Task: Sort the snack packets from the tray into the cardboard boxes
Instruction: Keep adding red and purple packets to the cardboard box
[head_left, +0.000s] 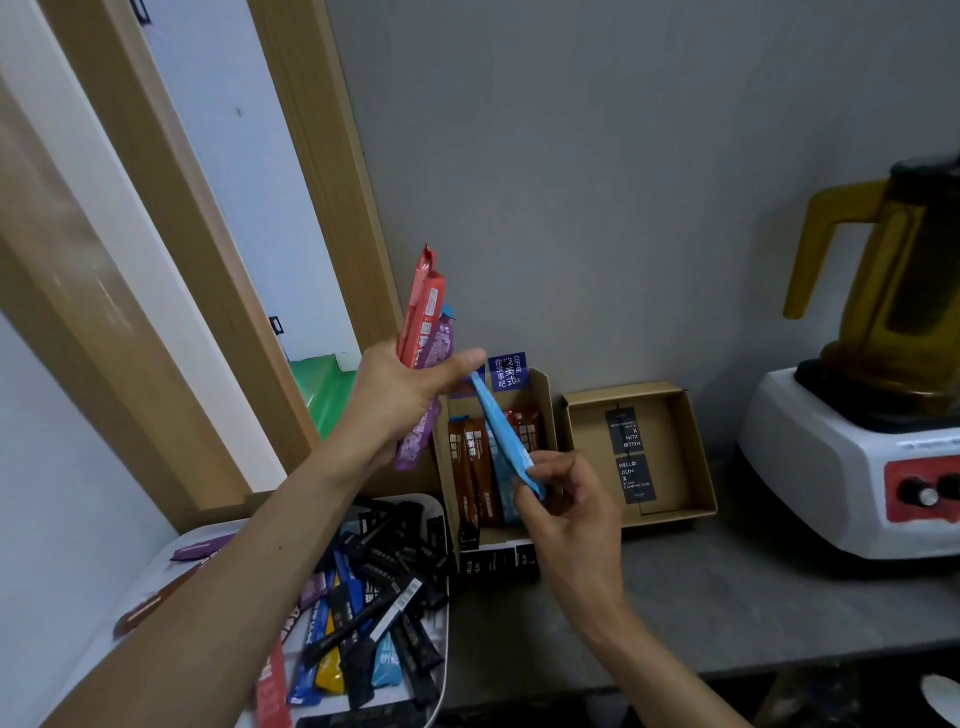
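Hands are working above the grey stone-look counter (727, 597), seen from the head camera. The left hand (410, 384) is gripping a fanned bunch of long foil snack packets: the red packets (423, 306) are sticking upward and the purple packet (421, 431) is hanging down below the palm. Its thumb is reaching out to the top end of a light-blue slim packet (501, 431). The right hand (566, 504) is pinching that blue packet's lower end between thumb and curled fingers, so the packet is slanting between both hands, right above the tall open cardboard box (545, 410). Inside that box, brown packets (470, 467) are standing upright with blue and reddish ones beside them. Just beside it, to the right, a shallow open cardboard box (576, 447) is lying with two black printed tags (631, 457) on its floor. Down at the lower left, the white plastic tray (156, 569) is sitting under the left forearm, heaped with black, blue, yellow and purple packets. Far right, a white blender base with an amber jug (857, 452) is standing on the counter.
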